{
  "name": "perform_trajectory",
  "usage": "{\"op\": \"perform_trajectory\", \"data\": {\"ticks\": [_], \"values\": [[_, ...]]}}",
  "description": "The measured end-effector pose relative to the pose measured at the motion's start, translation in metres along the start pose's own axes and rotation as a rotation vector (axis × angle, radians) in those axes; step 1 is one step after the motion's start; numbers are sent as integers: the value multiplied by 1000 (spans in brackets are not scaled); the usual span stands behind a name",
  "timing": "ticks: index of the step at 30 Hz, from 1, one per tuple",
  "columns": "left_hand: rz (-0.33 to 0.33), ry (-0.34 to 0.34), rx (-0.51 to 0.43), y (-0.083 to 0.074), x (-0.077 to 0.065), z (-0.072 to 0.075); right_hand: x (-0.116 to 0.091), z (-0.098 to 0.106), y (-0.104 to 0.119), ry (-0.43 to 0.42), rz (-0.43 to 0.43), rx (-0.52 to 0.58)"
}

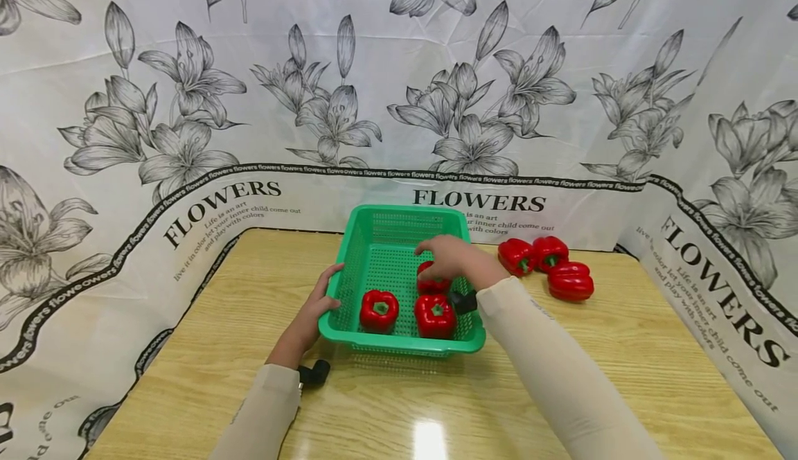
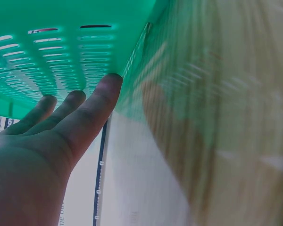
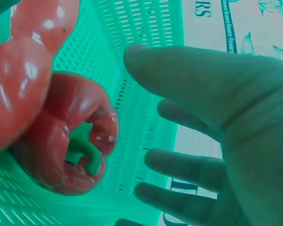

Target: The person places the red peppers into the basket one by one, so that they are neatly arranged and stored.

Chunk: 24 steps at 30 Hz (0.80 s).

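Observation:
A green perforated plastic basket [image 1: 402, 343] stands on the table with three red bell peppers inside. One bell pepper [image 1: 379, 310] sits at the near left, another [image 1: 435, 316] at the near right. Just behind that one, a third bell pepper [image 1: 433, 285] is partly hidden under my right hand [image 1: 447, 260]. In the right wrist view, the spread fingers and thumb are apart from a bell pepper [image 3: 66, 134] with a green stem. My left hand [image 1: 308, 318] touches the basket's left side; its straight fingers [image 2: 92, 110] rest against the outer wall.
Three more red bell peppers lie on the table right of the basket: one [image 1: 515, 256], another [image 1: 551, 253] beside it, and a third [image 1: 570, 281] nearer. A flower-printed cloth [image 1: 337, 197] encloses the back and sides of the wooden table [image 1: 561, 363].

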<state>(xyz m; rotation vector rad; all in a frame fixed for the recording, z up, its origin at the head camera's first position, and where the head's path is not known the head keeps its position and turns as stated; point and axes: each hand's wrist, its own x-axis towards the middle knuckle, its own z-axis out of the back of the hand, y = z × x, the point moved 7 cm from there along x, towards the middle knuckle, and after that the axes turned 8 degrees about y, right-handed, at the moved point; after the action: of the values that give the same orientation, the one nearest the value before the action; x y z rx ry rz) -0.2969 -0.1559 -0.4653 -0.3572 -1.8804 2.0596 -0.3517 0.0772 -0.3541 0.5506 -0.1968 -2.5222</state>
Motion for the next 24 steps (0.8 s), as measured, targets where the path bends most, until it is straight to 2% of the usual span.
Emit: {"op": "perform_trajectory", "data": {"ticks": [11,24], "values": [[-8,1,-18,2,1,0,-25,15,-11,-106,19,25],[-4,-5,-7,0,-1,-1,-55,22,-45,-273,4,60]]}}
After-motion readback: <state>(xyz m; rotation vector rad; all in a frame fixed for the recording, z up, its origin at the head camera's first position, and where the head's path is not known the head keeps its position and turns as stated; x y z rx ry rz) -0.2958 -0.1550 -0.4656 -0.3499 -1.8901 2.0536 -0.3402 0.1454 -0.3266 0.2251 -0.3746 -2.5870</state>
